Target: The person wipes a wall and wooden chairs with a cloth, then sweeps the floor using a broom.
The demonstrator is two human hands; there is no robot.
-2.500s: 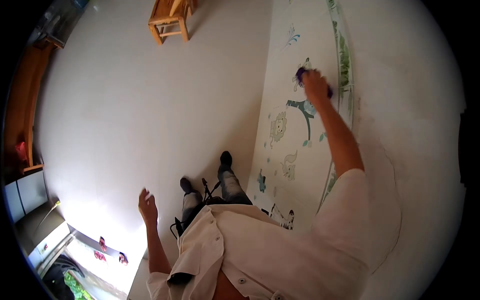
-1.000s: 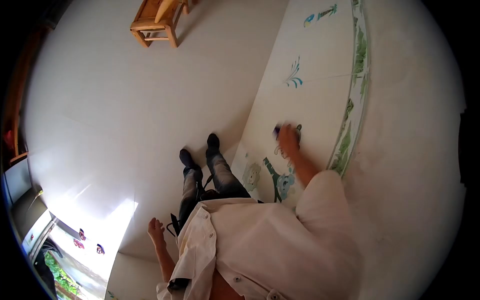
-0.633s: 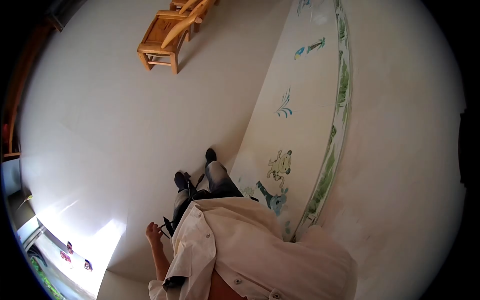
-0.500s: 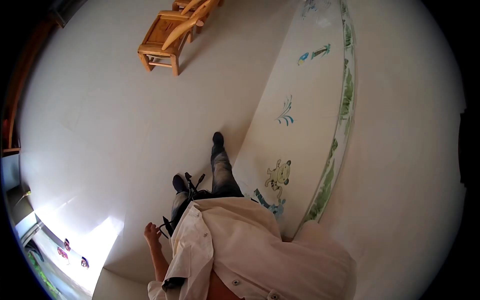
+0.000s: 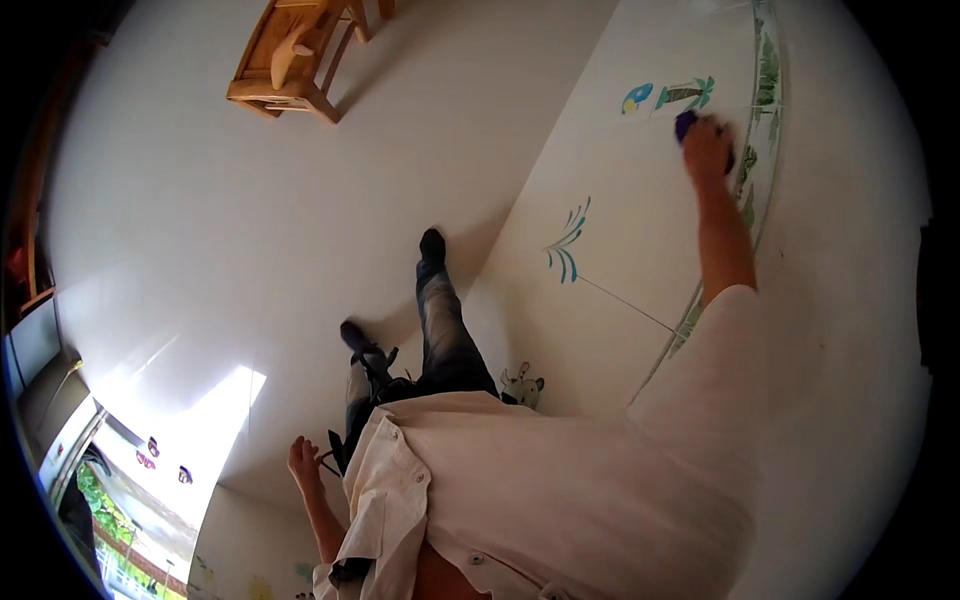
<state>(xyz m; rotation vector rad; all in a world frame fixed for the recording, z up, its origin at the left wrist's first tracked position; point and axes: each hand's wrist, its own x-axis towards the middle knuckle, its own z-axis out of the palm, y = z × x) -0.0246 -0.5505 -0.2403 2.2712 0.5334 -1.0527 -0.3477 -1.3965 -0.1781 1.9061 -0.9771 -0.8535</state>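
Note:
My right hand [image 5: 708, 150] is closed on a dark purple cloth [image 5: 686, 124], pressed against the decorated wall tiles [image 5: 640, 190]. It is just below a palm tree picture [image 5: 688, 94] and beside the green leaf border [image 5: 766, 75]. My left hand [image 5: 303, 460] hangs low beside my body, its fingers curled, near a black strap [image 5: 332, 452]. Whether anything small is in that hand cannot be made out.
A wooden chair [image 5: 285, 50] stands on the pale floor [image 5: 250, 220] at the top. Bright light falls at the lower left, by a doorway [image 5: 130, 520]. Wooden furniture [image 5: 35, 210] lines the left edge. My feet are on the floor beside the wall.
My right hand, out of sight half a second ago, is now up on the tiles with the purple cloth, further along the wall than before. The view has shifted; my left hand stays low.

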